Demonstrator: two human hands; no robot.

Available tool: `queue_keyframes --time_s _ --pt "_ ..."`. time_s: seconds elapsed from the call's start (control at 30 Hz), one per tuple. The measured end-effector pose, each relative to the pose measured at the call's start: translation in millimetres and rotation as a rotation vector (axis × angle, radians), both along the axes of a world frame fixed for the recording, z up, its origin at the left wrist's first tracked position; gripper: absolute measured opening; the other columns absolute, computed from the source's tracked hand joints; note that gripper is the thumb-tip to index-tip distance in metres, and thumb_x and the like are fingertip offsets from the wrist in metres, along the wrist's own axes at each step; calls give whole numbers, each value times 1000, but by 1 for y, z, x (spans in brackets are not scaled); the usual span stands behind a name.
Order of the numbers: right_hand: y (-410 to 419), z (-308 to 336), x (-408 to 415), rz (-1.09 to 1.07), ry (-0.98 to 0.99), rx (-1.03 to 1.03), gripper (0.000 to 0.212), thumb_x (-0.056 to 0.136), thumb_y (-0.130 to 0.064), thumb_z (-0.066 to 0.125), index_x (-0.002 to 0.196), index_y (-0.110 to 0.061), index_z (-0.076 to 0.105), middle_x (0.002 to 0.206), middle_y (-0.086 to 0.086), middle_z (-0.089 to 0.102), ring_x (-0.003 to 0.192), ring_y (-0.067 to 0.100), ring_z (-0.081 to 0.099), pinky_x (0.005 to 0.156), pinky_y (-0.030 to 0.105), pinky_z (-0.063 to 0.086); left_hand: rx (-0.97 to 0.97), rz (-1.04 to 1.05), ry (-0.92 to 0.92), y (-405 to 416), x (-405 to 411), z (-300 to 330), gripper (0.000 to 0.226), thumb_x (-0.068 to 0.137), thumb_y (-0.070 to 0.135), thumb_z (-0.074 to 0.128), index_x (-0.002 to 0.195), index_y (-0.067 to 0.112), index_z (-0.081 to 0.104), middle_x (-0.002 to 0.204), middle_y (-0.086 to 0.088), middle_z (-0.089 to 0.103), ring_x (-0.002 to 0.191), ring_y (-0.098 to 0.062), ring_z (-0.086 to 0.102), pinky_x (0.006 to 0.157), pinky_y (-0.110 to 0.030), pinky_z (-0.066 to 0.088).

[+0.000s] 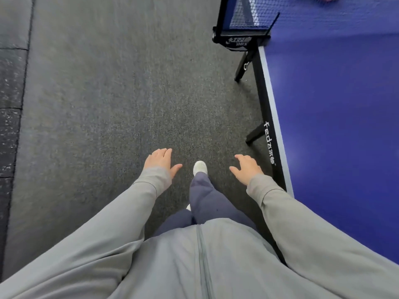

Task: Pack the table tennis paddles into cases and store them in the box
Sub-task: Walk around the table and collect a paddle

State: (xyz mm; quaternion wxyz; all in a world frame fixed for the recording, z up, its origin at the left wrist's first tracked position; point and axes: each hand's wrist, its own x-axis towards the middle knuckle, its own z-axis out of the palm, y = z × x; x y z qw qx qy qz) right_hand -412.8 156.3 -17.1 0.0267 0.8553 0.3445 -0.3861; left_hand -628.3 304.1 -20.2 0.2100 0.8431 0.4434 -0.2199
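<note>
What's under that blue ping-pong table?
Under the table only its near edge shows: black frame legs standing on the dark grey floor. The tabletop covers everything further beneath, so whether anything is stored there cannot be seen.

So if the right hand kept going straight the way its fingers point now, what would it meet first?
The right hand holds nothing and points ahead, alongside the table's edge. Its line looks free over the floor until the net clamp, though depth is unclear.

Soft, even light; floor (112,87) motion-blurred, wide-angle bending at edges, faint sheen on table (345,117).
</note>
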Motion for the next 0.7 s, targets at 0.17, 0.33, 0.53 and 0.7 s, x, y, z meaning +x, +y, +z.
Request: queue_keyframes --time_s 0.17,0.33,0.53,0.7 --pt "74 -13 30 46 54 12 52 96 -34 47 143 -16 34 145 9 38 136 27 32 109 44 30 -26 83 9 52 27 -2 68 94 49 43 147 12 25 152 -6 29 141 -23 23 115 -38 22" --pt "130 -14 64 -59 129 22 50 95 -33 49 141 -17 36 143 8 41 132 27 38 107 45 36 -48 105 46 105 56 2 68 94 50 43 148 14 23 154 -4 26 142 -21 22 115 -35 23" --pt "196 -12 95 -10 120 -34 50 96 -33 48 141 -16 35 141 10 43 131 28 40 107 43 37 -83 181 31 178 79 2 66 94 49 43 147 15 23 153 -2 26 139 -22 27 109 -37 30" --pt "268 -16 100 6 110 -43 51 96 -34 47 142 -14 35 141 11 43 131 29 40 106 44 37 -92 185 17 253 87 -9 66 93 49 44 147 17 25 152 -1 28 137 -23 29 107 -39 31"
